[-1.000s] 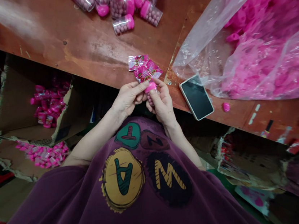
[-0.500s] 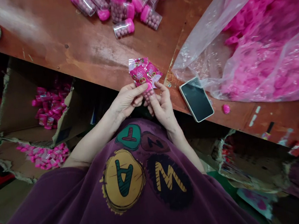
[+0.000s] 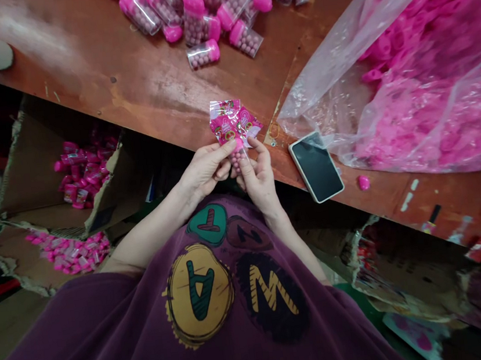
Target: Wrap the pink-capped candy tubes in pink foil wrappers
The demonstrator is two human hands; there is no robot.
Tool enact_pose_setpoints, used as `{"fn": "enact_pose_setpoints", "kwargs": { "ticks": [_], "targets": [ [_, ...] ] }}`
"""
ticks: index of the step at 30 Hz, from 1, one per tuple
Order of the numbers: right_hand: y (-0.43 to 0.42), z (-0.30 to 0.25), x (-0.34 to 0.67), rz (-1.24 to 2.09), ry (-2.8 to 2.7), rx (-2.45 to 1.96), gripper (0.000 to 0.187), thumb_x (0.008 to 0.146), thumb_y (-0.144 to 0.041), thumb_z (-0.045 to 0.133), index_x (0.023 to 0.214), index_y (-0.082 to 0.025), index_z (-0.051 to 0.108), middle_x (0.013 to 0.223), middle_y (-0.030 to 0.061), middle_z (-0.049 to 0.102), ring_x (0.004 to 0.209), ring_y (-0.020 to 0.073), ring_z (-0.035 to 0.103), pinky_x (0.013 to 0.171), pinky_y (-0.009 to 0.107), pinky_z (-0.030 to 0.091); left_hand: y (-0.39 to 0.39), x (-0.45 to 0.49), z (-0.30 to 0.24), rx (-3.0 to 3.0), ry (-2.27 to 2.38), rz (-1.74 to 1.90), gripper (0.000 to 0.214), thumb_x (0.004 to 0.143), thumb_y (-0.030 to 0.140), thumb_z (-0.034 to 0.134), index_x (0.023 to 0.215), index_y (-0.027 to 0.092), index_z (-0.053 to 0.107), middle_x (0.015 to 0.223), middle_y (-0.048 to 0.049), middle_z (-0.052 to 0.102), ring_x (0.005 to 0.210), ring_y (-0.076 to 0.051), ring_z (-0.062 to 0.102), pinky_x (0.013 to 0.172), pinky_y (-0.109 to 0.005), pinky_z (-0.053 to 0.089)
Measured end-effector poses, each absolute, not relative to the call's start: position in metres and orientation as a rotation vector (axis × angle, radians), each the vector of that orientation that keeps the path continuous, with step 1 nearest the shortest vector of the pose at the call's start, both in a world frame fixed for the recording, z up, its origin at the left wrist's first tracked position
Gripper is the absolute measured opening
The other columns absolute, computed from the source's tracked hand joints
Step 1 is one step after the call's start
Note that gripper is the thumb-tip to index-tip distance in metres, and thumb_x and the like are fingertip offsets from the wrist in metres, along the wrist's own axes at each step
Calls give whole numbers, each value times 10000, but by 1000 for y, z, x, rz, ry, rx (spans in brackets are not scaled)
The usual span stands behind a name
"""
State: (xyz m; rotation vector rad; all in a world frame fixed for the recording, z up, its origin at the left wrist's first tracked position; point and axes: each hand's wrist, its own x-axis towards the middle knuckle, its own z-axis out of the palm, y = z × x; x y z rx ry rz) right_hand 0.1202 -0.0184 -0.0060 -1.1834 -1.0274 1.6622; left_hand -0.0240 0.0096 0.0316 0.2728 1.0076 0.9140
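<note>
My left hand point(image 3: 204, 170) and my right hand point(image 3: 257, 172) meet at the table's near edge, both pinched on a small clear candy tube point(image 3: 236, 158) filled with pink balls. A pink printed plastic sleeve point(image 3: 233, 122) sits over the tube's top end, so the cap is hidden inside it. My left thumb and forefinger press the sleeve's lower edge; my right fingers grip the tube from the other side.
Several pink-capped candy tubes point(image 3: 203, 15) lie in a heap at the far side of the brown table point(image 3: 132, 82). A clear bag of pink caps point(image 3: 423, 64) fills the right. A phone point(image 3: 316, 166) lies beside it, with a loose pink cap point(image 3: 363, 182). Cardboard boxes of wrapped tubes point(image 3: 77, 171) stand at left.
The pink sleeve has slid down over the tube's pink cap, which showed a second ago and is now covered. Both hands stay together at the table edge.
</note>
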Motion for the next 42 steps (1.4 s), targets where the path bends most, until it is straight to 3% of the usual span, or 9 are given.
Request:
{"fn": "enact_pose_setpoints", "kwargs": {
  "ticks": [4, 11, 18, 23, 27, 30, 34, 38, 42],
  "targets": [
    [-21, -10, 117, 1552, -1090, -1247, 555, 1019, -618, 642, 1474, -398, 413, 888, -30, 643, 603, 120, 554, 496, 249, 471, 4, -16, 30, 198, 1044, 916, 360, 972, 391, 815, 772, 114, 703, 495, 50, 526, 346, 2, 339, 390, -182, 184],
    [-13, -6, 121, 1688, -978, -1140, 552, 998, -629, 673, 1445, -408, 436, 720, -97, 508, 395, 65, 351, 366, 228, 303, -2, -23, 25, 248, 924, 834, 311, 958, 316, 830, 764, 117, 690, 579, 38, 555, 365, -1, 382, 380, -171, 198],
    [-10, -15, 126, 1839, -1114, -975, 658, 991, -612, 696, 1542, -356, 442, 717, -81, 634, 562, 135, 670, 495, 265, 566, 0, -39, 23, 412, 919, 815, 384, 915, 448, 862, 775, 117, 726, 532, -22, 617, 380, -29, 419, 408, -170, 251],
    [5, -20, 107, 1927, -1141, -920, 754, 995, -600, 690, 1601, -268, 390, 547, -126, 603, 429, 127, 616, 433, 222, 521, -4, -51, 20, 457, 887, 848, 495, 910, 556, 830, 707, 124, 697, 538, -80, 668, 379, -41, 438, 423, -170, 296],
    [28, -8, 84, 1902, -1254, -970, 721, 1014, -595, 646, 1603, -254, 405, 593, -120, 601, 408, 110, 576, 386, 208, 467, 10, -74, 21, 368, 920, 910, 453, 855, 553, 883, 812, 123, 747, 513, -17, 614, 374, -47, 420, 413, -164, 302],
    [60, 5, 82, 1566, -1502, -1067, 494, 1046, -513, 624, 1481, -285, 577, 840, -28, 721, 529, 102, 611, 511, 255, 543, 27, -99, 24, 269, 953, 1059, 387, 886, 508, 866, 1002, 147, 790, 835, -64, 792, 395, -11, 386, 401, -158, 286],
    [128, 10, 84, 935, -1744, -1173, 248, 1085, -346, 534, 1181, -254, 742, 1002, 55, 765, 918, 205, 707, 955, 438, 614, 47, -127, 23, 113, 1013, 1253, 346, 1055, 496, 633, 1045, 184, 781, 1225, -125, 825, 405, -10, 366, 386, -182, 298],
    [193, 5, 59, 665, -1995, -1279, 202, 1053, -257, 554, 1065, -204, 748, 1113, 128, 733, 1143, 291, 659, 1122, 545, 518, 52, -128, 17, 37, 1082, 1270, 538, 1086, 616, 483, 1012, 162, 762, 1209, -168, 826, 397, -30, 389, 384, -208, 318],
    [216, 2, 21, 622, -2128, -1690, 437, 1100, -525, 542, 1130, -130, 726, 1008, 135, 690, 1155, 327, 699, 1103, 603, 498, 41, -102, 14, 105, 1197, 1144, 631, 1009, 712, 546, 906, 127, 757, 975, -177, 834, 377, -53, 429, 384, -226, 309]
  ]
}}
